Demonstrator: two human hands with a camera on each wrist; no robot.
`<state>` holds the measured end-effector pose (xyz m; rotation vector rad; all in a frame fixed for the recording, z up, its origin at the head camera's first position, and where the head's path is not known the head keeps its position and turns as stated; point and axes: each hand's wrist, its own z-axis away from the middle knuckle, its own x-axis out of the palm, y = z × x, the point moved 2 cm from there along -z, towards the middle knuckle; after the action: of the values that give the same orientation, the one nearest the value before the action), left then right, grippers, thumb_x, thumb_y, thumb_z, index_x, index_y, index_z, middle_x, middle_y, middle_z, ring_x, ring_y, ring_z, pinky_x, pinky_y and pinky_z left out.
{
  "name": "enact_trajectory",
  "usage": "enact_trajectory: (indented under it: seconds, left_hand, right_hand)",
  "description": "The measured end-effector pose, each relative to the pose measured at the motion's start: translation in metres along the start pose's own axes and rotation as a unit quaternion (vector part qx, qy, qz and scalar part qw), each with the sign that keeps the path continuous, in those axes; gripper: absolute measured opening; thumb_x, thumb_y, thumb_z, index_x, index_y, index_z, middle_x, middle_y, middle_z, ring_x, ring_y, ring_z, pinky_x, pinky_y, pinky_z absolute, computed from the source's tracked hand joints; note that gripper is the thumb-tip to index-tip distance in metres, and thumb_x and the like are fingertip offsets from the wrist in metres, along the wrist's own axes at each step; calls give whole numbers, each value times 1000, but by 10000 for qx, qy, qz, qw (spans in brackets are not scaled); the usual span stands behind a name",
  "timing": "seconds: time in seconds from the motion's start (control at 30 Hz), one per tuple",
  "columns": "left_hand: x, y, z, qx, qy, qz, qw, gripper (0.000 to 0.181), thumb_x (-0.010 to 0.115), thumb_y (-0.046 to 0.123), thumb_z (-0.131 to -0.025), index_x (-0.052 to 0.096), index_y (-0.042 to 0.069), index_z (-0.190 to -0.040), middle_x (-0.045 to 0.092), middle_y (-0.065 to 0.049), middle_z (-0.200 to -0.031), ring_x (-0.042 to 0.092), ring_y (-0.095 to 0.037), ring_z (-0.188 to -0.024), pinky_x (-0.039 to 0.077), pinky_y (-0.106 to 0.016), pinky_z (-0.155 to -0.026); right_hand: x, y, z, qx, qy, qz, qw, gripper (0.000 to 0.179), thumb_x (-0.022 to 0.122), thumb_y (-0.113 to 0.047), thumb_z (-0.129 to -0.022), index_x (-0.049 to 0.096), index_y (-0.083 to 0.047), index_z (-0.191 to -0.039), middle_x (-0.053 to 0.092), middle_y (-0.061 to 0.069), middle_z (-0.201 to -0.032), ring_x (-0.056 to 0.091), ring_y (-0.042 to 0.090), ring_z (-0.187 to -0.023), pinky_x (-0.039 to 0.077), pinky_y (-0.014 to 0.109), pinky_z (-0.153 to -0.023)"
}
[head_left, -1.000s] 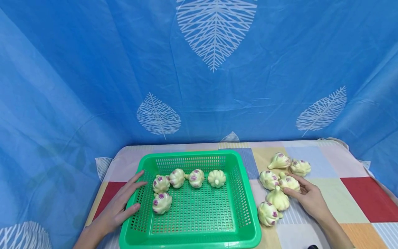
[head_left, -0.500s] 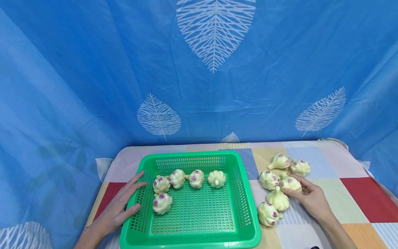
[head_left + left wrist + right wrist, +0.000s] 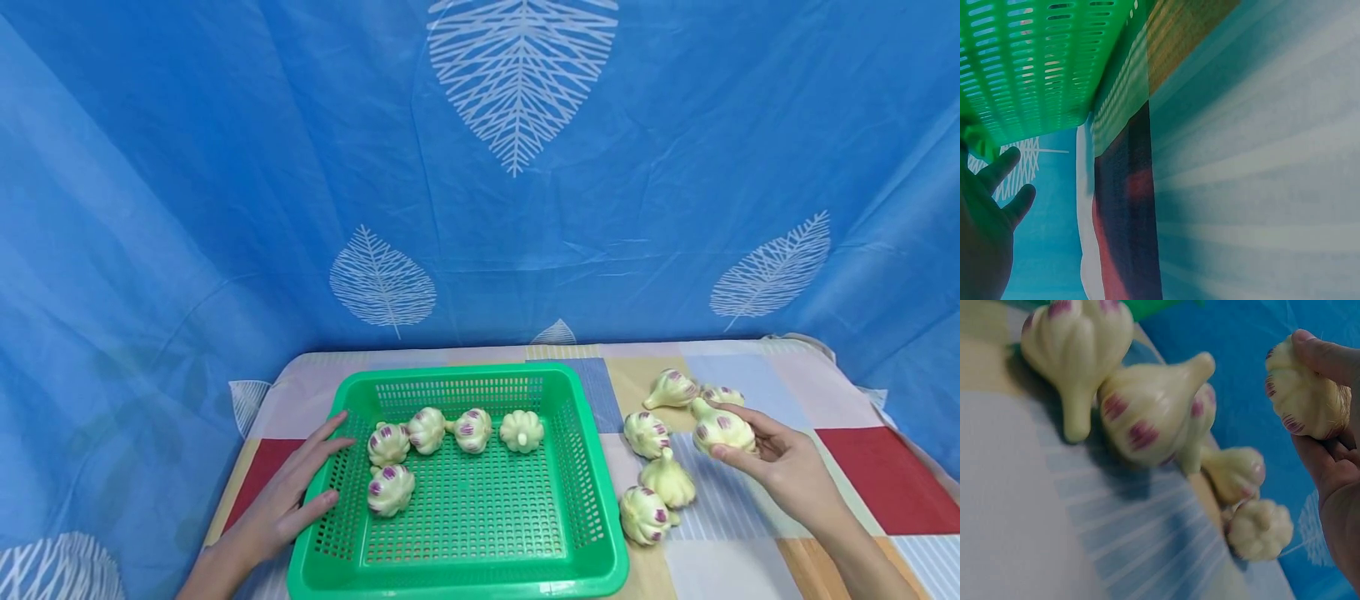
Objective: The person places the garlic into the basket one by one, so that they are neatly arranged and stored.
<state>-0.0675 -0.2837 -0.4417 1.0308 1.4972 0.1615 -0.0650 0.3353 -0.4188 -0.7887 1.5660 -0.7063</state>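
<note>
My right hand [image 3: 795, 475] pinches a garlic bulb [image 3: 723, 431] between thumb and fingers, above the table at the right. In the right wrist view this garlic bulb [image 3: 1307, 394] is off the cloth, with the thumb on top. Several other purple-streaked bulbs lie close by on the cloth, among them one garlic bulb [image 3: 667, 479] with its stem up. My left hand [image 3: 281, 500] rests at the left rim of a green plastic basket [image 3: 457, 589], fingers straight and spread. Several garlic bulbs [image 3: 473, 431] sit inside the basket, along its back and left side.
A patchwork tablecloth [image 3: 787, 392] covers the table. Blue curtains [image 3: 645, 208] with white leaf prints hang behind and at both sides. Two garlic bulbs lie farther back at the right, one of them a garlic bulb [image 3: 671, 389] on its side.
My right hand has taken hold of a garlic bulb from the middle of the pile and lifted it up and to the right. My left hand and the basket have stayed in place.
</note>
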Motion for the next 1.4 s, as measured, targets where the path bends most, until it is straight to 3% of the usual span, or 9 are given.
enact_trajectory:
  seconds: [0.07,0.27,0.5,0.77,1.0,1.4]
  left_hand:
    - [0,0,0,-4,5,22,10000,60,63,12,-91,47,14,-149,21,-2,-166,21,-13,-149,30,-38,-114]
    - [-1,1,-1,0,13,24,10000,60,63,12,-90,48,13,-148,22,-2,-166,21,-13,-149,34,-60,-106]
    - [1,1,-1,37,5,88,10000,59,63,12,-90,48,12,-148,21,-3,-166,21,-14,-149,34,-62,-104]
    - [1,0,-1,52,18,142,9999,58,63,12,-90,48,11,-147,21,-3,-166,21,-14,-149,31,-72,-100]
    - [1,0,-1,84,45,161,9998,59,63,12,-90,49,11,-147,22,-4,-166,22,-13,-149,32,-72,-99]
    - [2,-1,0,61,65,76,9999,59,63,13,-90,48,12,-147,22,-3,-165,22,-13,-149,33,-72,-99]
  right_hand:
    - [-4,-10,-1,-118,-40,-39,9999,58,76,-14,-92,55,-11,-146,50,-21,-138,43,-17,-116,47,9,-78]
    - [-2,-43,-6,-511,-244,-544,9969,58,72,2,-91,53,-2,-145,58,-17,-135,58,-5,-113,54,18,-76]
    - [18,-78,-15,-879,-691,-994,9887,59,71,7,-89,54,-1,-144,58,-16,-137,62,2,-109,56,23,-71]
    - [54,-111,-31,-1233,-1543,-1247,9723,55,75,-2,-89,59,-10,-142,60,4,-138,64,11,-112,55,27,-80]
    - [93,-128,-35,-1305,-2317,-1687,9491,56,78,-6,-87,60,-10,-140,61,13,-135,68,20,-104,58,34,-76]
    - [137,-169,-42,-1502,-3165,-1048,9308,56,84,-25,-84,65,-13,-135,70,0,-109,67,16,-86,56,33,-71]
